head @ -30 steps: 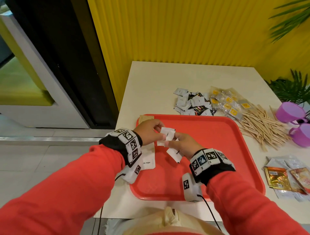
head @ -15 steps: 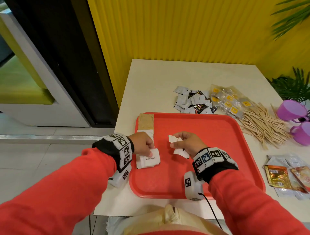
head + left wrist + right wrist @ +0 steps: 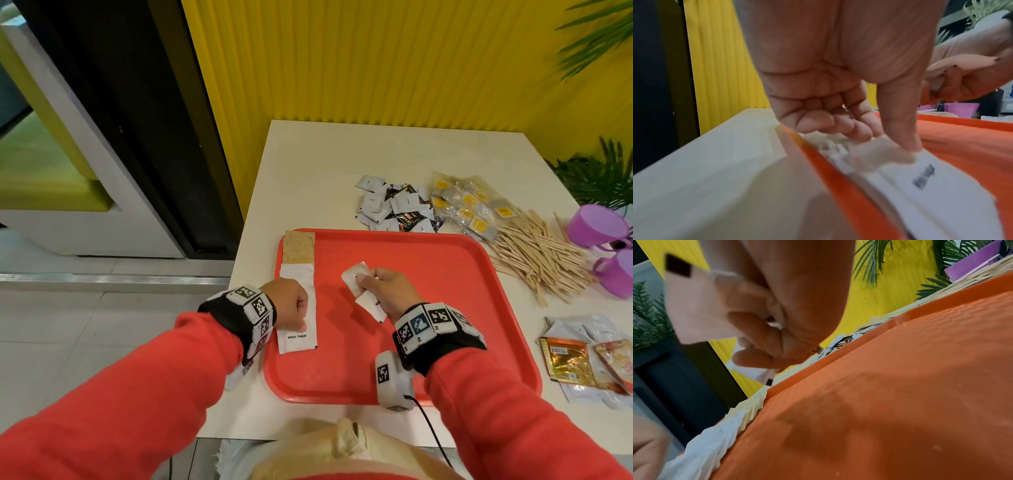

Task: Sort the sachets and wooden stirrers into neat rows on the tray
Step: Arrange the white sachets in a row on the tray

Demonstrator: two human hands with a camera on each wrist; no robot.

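Observation:
A red tray (image 3: pixel 428 308) lies on the white table. Along its left rim runs a row of overlapping sachets: brown ones (image 3: pixel 298 251) at the far end, white ones (image 3: pixel 297 274) nearer. My left hand (image 3: pixel 291 305) rests on this row with curled fingers, and its thumb (image 3: pixel 910 142) and fingertips pinch a white sugar sachet (image 3: pixel 941 186) lying flat at the row's near end. Over the tray's middle, my right hand (image 3: pixel 373 284) grips a few white sachets (image 3: pixel 354 279), which show blurred in the right wrist view (image 3: pixel 701 305). The wooden stirrers (image 3: pixel 541 253) are heaped off the tray.
Behind the tray lie a pile of white and black sachets (image 3: pixel 394 209) and clear tea bags with yellow tags (image 3: pixel 469 209). Two purple cups (image 3: pixel 596 226) stand at the right edge. Gold and silver sachets (image 3: pixel 582 363) lie right of the tray. A yellow wall backs the table.
My left hand took a white sachet from the right hand, carried it left and laid it on the row. My right hand stayed over the tray's middle with its sachets.

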